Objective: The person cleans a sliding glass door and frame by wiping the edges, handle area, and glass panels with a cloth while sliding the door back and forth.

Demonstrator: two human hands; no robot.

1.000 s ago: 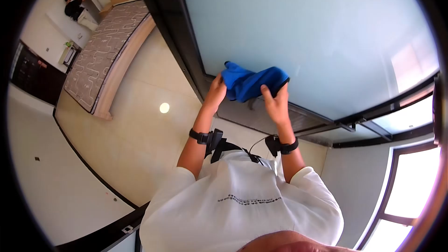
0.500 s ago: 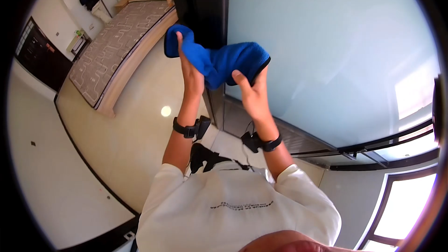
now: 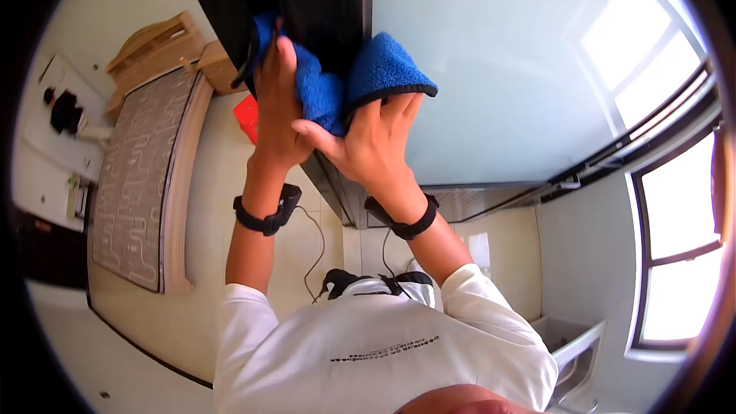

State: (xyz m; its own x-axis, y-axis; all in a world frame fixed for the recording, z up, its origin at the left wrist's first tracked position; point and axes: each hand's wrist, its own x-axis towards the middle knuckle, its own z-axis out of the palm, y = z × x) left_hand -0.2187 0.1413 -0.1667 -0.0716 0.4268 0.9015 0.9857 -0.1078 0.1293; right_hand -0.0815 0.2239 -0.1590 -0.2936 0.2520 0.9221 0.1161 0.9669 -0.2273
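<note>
A blue cloth (image 3: pixel 318 96) with black edging is bunched between my two hands, in front of a dark door frame (image 3: pixel 326 0) and beside a frosted glass panel (image 3: pixel 475 69). My left hand (image 3: pixel 277 111) holds the cloth's left part, with the thumb raised against it. My right hand (image 3: pixel 376 138) has its fingers under the right part of the cloth, whose fold covers the fingertips. The thumb of my right hand points left, close to my left hand. Both wrists wear black straps with small devices and cables.
A bed with a patterned mattress (image 3: pixel 138 176) stands at the left, with a nightstand (image 3: pixel 218 65) and a red object (image 3: pixel 247 117) near it. Another person (image 3: pixel 67 113) is at the far left. A window (image 3: pixel 682 245) and a sink (image 3: pixel 571 353) are at the right.
Both hands have moved up with the cloth and closer together, onto the dark frame. The cloth is more bunched. The view has turned, and the red object and sink now show.
</note>
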